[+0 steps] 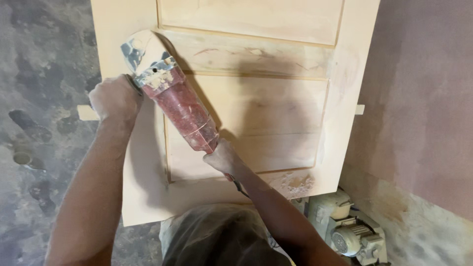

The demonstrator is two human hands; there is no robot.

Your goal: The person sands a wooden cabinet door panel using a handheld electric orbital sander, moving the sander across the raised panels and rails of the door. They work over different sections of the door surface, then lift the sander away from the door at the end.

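Observation:
A pale wooden panelled door lies flat below me, dusted with sawdust. On its left stile rests a red angle grinder with a dusty metal guard at the far end. My left hand is closed around the grinder's side handle near the head. At the rear end of the red body, my right hand grips it, with the power cord trailing under my wrist. Sawdust covers both forearms.
A wooden support bar sticks out from under the door on both sides. A dusty grey machine with a motor stands at the lower right. Stained concrete floor lies to the left, a pinkish wall to the right.

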